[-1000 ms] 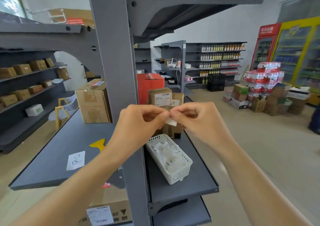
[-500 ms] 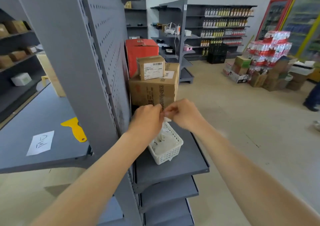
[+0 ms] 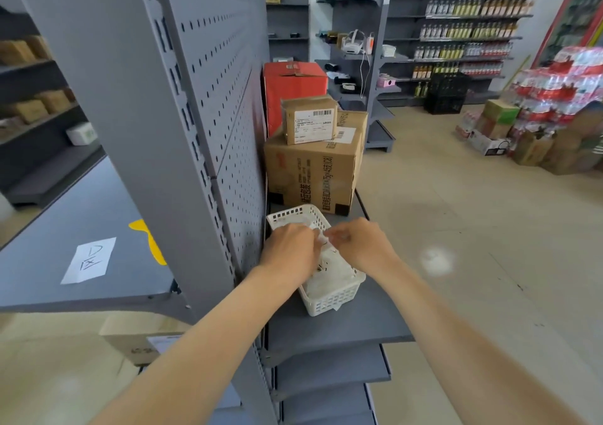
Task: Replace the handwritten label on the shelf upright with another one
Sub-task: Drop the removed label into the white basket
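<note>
My left hand (image 3: pixel 288 251) and my right hand (image 3: pixel 359 248) meet over a white plastic basket (image 3: pixel 332 297) that holds several white paper labels. Both pinch a small white label (image 3: pixel 323 238) between their fingertips, just above the basket's contents. The basket sits on a grey shelf (image 3: pixel 342 326) right of the grey shelf upright (image 3: pixel 130 131). The upright's face shows no label. A handwritten white label (image 3: pixel 89 259) lies flat on the left shelf (image 3: pixel 65 222), beside a yellow scraper (image 3: pixel 148 238).
Behind the basket stand a large cardboard box (image 3: pixel 311 173), a small parcel (image 3: pixel 310 121) on top and a red box (image 3: pixel 293 88). A perforated back panel (image 3: pixel 222 82) runs along the left. Stacked goods (image 3: pixel 551 108) stand on the floor at right.
My view swung from the upright's front to its right side and downward. Both hands, still pinching the small label, lowered from chest height to the basket.
</note>
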